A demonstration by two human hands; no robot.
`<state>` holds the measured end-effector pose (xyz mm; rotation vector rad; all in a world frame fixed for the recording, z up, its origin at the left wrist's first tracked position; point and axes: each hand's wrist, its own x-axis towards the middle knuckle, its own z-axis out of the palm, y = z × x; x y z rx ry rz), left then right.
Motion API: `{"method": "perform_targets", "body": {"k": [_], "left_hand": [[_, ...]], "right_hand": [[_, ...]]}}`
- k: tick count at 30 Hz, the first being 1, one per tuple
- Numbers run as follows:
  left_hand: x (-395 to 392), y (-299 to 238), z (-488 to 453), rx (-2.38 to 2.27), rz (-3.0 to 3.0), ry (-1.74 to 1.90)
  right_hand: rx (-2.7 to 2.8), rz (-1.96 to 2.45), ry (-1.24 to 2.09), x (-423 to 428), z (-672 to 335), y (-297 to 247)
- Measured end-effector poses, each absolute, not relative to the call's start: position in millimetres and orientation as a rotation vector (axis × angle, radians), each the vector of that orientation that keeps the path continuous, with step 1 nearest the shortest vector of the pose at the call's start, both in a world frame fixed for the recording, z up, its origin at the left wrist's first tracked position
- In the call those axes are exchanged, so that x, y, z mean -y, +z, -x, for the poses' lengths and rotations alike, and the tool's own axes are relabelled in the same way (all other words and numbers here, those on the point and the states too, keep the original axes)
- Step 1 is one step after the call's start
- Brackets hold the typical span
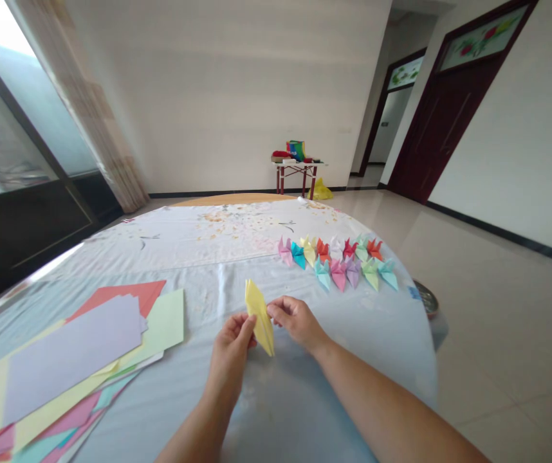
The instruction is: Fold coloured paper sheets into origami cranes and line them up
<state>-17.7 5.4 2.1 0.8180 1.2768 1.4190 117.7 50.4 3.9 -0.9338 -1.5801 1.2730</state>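
Observation:
A yellow folded paper (255, 302), narrow and diamond-shaped, is held up above the near part of the table. My left hand (233, 337) pinches it along its lower left side, thumb in front and fingers behind. From the right, my right hand (298, 321) has its thumb and forefinger closed at the paper's right edge. Two rows of folded paper cranes (338, 274) in several colours stand on the cloth beyond my right hand. To the left lies a loose pile of coloured paper sheets (76, 354), a lilac one on top.
A pale floral tablecloth (208, 257) covers the round table, whose curved edge runs down my right side. A bowl-like object (426, 299) sits low past that edge. By the far wall stands a small table (300, 164) with things on it, near a yellow bag (322, 190).

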Motion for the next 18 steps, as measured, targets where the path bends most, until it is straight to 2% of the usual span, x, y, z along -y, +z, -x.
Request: {"method": "perform_targets", "body": {"k": [6,18], "left_hand": [[-7,-9,10,-1.203,-0.842,1.44],[-1,3,4,-1.476,-1.138,1.579]], "right_hand": [[1.62,1.011,1.165,-55,-121,-2],[1.799,1.032,0.617,-38,-111,13]]}}
